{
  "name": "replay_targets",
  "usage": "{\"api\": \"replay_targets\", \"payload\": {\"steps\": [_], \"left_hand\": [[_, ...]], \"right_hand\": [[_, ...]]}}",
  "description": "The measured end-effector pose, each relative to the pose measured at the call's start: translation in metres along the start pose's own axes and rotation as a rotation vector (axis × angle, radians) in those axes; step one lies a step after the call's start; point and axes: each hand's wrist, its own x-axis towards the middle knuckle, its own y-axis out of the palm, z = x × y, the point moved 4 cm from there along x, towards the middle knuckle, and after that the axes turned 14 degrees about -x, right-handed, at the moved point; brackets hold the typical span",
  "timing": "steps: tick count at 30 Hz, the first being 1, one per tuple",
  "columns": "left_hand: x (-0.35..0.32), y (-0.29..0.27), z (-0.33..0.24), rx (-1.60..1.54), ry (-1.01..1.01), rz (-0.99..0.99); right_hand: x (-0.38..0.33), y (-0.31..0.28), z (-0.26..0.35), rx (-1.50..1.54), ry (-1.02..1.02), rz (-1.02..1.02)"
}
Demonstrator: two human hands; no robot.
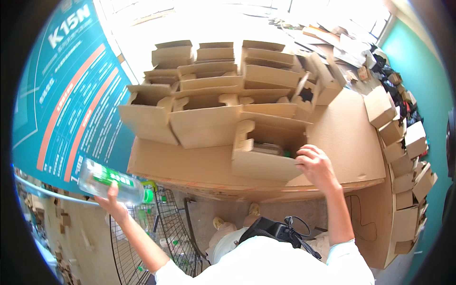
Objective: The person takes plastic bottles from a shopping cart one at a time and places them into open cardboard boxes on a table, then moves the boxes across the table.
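At the left, my left hand is wrapped round a clear plastic bottle with a green label and green cap. The bottle lies nearly level, blurred by motion, above the left side of a black wire cart. My right hand pinches the right front edge of an open cardboard box near the front of the table. Inside that box, partly hidden by its front wall, is a clear bottle-like thing with a green cap. More bottles with green caps lie in the cart.
Several open cardboard boxes stand in rows behind the nearest one, on a cardboard-topped table. A blue printed banner rises at the left. Loose boxes are piled along the right wall. A black bag with a cable hangs at my waist.
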Motion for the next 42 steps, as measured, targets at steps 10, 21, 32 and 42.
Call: {"api": "replay_targets", "payload": {"steps": [10, 21, 32, 42], "left_hand": [[-0.11, 0.421, -0.062, -0.008, -0.105, 1.296], [-0.242, 0.472, 0.075, 0.953, -0.38, 2.524], [-0.258, 0.452, 0.105, 1.111, 0.1, 2.533], [-0.141, 0.385, -0.03, 0.162, -0.019, 1.514]], "right_hand": [[-0.043, 0.006, -0.035, 0.325, 0.071, -0.165], [-0.047, 0.019, -0.043, 0.469, 0.07, -0.287], [-0.045, 0.016, -0.039, 0.453, 0.077, -0.246], [-0.056, 0.014, -0.033, 0.812, 0.572, -0.346]]}}
